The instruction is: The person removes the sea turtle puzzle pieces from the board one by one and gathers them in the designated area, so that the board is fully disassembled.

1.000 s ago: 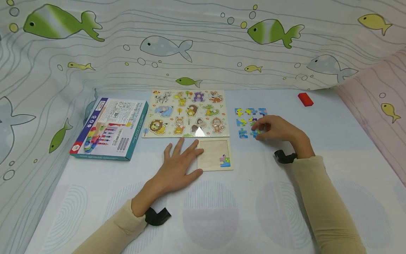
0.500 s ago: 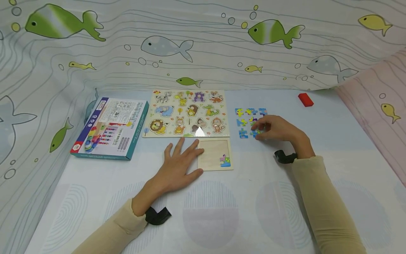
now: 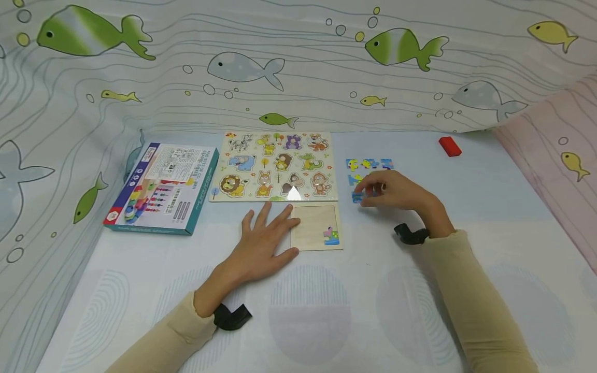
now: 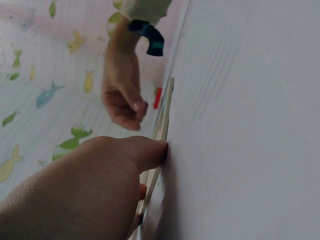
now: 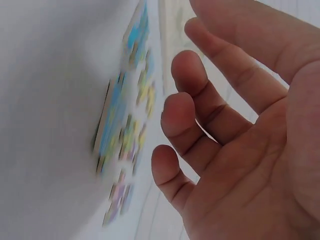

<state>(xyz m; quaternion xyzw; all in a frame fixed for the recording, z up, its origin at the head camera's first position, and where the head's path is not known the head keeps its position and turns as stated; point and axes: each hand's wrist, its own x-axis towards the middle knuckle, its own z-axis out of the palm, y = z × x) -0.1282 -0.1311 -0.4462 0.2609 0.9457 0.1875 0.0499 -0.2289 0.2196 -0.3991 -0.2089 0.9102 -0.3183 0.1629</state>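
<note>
A shallow square wooden puzzle tray (image 3: 310,220) lies on the table, with joined purple, green and blue puzzle pieces (image 3: 331,236) in its lower right corner. My left hand (image 3: 258,246) spreads its fingers over the tray's left edge; in the left wrist view the thumb touches the tray's rim (image 4: 170,102). To the right, my right hand (image 3: 394,191) hovers over loose jigsaw pieces (image 3: 353,165), its fingers loosely bent. The right wrist view shows several blurred pieces (image 5: 112,117) below the fingers and nothing visible between them. That hand hides part of the group in the head view.
An animal picture board (image 3: 275,166) lies just behind the tray. At the left sits a boxed toy set (image 3: 160,189). A red block (image 3: 450,146) rests at the back right, before the fish-patterned cloth (image 3: 308,77).
My right hand has shifted a little to the left over the loose pieces, covering more of the lower ones. My left hand has stayed on the tray.
</note>
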